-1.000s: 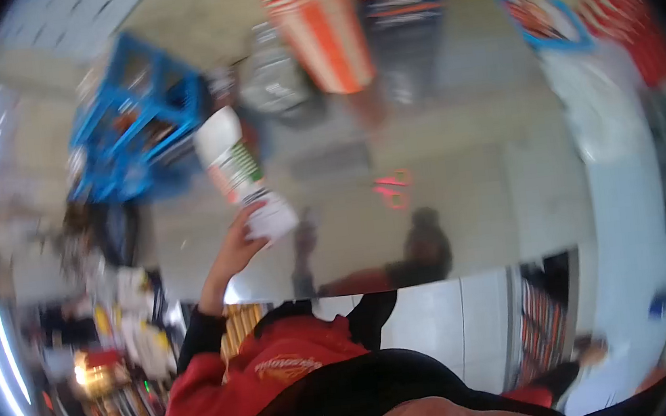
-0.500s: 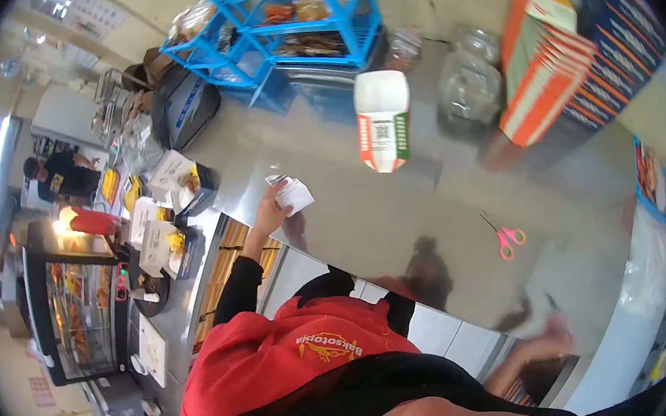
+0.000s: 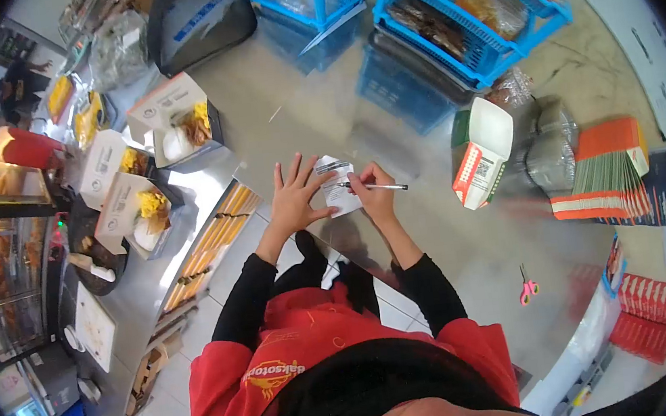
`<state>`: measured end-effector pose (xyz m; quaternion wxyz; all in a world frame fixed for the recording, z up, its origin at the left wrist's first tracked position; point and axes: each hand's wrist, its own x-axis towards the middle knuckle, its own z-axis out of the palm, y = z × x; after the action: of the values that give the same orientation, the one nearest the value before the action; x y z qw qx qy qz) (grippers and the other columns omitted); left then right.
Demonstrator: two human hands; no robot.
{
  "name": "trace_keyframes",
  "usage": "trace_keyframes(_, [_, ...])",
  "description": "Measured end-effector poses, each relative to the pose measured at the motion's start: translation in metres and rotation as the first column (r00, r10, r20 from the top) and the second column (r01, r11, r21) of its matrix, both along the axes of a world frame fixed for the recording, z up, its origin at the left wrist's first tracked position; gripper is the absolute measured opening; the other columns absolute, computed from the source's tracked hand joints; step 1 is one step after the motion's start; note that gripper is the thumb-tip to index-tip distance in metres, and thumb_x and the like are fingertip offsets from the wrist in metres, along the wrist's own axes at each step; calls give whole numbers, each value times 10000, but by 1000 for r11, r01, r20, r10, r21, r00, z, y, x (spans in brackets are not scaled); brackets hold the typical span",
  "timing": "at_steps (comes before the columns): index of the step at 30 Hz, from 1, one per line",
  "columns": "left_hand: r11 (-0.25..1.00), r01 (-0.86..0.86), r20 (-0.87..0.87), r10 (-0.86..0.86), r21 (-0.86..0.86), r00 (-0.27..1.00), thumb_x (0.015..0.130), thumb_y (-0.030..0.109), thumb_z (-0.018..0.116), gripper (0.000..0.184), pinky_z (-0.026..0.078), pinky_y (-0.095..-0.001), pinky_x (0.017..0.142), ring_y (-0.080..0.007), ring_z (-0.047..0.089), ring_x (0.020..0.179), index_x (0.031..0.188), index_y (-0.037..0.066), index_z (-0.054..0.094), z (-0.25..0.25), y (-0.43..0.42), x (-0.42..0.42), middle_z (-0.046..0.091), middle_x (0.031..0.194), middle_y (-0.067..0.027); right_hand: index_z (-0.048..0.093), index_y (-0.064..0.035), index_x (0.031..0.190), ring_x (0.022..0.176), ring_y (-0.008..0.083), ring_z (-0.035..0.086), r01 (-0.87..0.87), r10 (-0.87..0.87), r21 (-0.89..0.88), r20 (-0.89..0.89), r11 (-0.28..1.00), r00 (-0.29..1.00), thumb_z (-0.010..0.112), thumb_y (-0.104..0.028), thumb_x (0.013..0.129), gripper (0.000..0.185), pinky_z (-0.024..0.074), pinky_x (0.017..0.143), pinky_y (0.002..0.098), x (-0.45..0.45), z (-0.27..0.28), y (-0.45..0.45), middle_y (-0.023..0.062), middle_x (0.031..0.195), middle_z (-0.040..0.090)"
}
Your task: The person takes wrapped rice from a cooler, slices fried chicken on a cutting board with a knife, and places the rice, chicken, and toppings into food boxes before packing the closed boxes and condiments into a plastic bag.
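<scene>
A white paper slip (image 3: 339,200) with printed lines lies on the steel counter (image 3: 427,255). Fingers spread, my left hand (image 3: 296,195) rests flat at the slip's left side and touches its edge. My right hand (image 3: 374,190) is closed on a pen (image 3: 394,186), its tip over the paper. The pen looks white and black and points left. Right of my hands stands an open, unfilled takeaway box (image 3: 480,162) in white, red and green. Pink-handled scissors (image 3: 528,291) lie farther right on the counter.
Opened food boxes (image 3: 174,143) with rice stand on the left. Blue racks (image 3: 476,22) of packets are at the back. Folded cartons (image 3: 602,180) and clear plastic tubs (image 3: 550,153) are at right. A knife (image 3: 94,269) lies left. Another person (image 3: 18,88) stands far left.
My left hand has gone from holding the slip up to lying flat beside it. My right hand has come from the lower right and now holds a pen at the paper. The view has turned.
</scene>
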<state>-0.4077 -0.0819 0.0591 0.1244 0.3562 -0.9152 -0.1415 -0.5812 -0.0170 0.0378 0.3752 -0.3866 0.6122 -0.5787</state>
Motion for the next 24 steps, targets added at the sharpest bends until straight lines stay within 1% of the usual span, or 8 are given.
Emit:
trace_keyframes(2, [1000, 0, -4, 0, 22, 1000, 603, 558, 680, 691, 93, -592, 1033, -293, 200, 1334, 1234, 353, 488, 0, -1, 3, 337, 1394, -39, 478, -28, 658, 554, 92, 566, 37, -36, 17, -51, 999, 998, 682, -89, 765, 238, 441, 492, 236, 6, -4, 1, 13, 536, 513])
trace_keyframes(4, [1000, -6, -15, 6, 16, 1000, 603, 568, 670, 678, 78, -583, 1040, -286, 183, 1341, 1224, 357, 501, -1, -3, 4, 332, 1397, -36, 452, -19, 632, 552, 99, 589, -57, 31, -71, -330, 996, 943, 654, -26, 770, 244, 433, 482, 212, 6, -6, -1, 41, 579, 544])
trace_keyframes(7, [999, -11, -69, 15, 51, 997, 597, 563, 674, 670, 65, -575, 1047, -282, 176, 1344, 1214, 359, 512, -1, -5, 5, 323, 1403, -31, 438, -30, 602, 449, 123, 455, -63, 18, -99, -398, 993, 917, 689, -67, 722, 281, 380, 440, 263, 14, 6, -3, 57, 543, 486])
trace_keyframes(10, [998, -15, -51, 18, 66, 999, 593, 557, 679, 679, 63, -575, 1048, -281, 176, 1344, 1221, 365, 506, 0, -5, 5, 312, 1409, -27, 438, -32, 604, 437, 136, 444, 86, -102, -59, -366, 995, 925, 665, -33, 718, 254, 367, 434, 261, 10, -9, -2, 58, 545, 469])
trace_keyframes(17, [995, -17, -35, 21, 101, 999, 591, 556, 681, 692, 68, -577, 1048, -281, 172, 1345, 1230, 370, 493, 4, -7, 4, 289, 1422, -25, 444, -39, 596, 439, 96, 393, -28, -42, -124, -526, 992, 850, 645, -22, 716, 235, 323, 424, 234, 5, 2, 16, 32, 531, 451])
trace_keyframes(20, [995, -20, -28, 23, 103, 999, 593, 560, 680, 690, 71, -581, 1046, -281, 170, 1345, 1230, 374, 491, 5, -9, 3, 286, 1423, -28, 456, -40, 616, 431, 125, 423, 104, -180, -176, -500, 979, 847, 645, -17, 717, 216, 335, 428, 241, -4, 6, 16, 45, 527, 446])
trace_keyframes(23, [993, -19, -34, 23, 113, 999, 580, 561, 691, 696, 52, -569, 1049, -294, 156, 1349, 1221, 364, 505, 4, -8, 2, 289, 1424, -45, 544, -22, 781, 742, 237, 566, 98, -206, -201, -638, 975, 742, 598, 13, 755, 69, 454, 639, 317, -20, 21, -6, 118, 797, 562])
trace_keyframes(24, [994, -17, -36, 22, 109, 999, 581, 560, 690, 697, 51, -568, 1049, -295, 155, 1349, 1223, 360, 505, 5, -8, 2, 289, 1423, -49, 544, -22, 781, 742, 237, 566, 99, -205, -199, -637, 975, 743, 598, 13, 755, 69, 454, 639, 317, -28, 18, -14, 118, 797, 562])
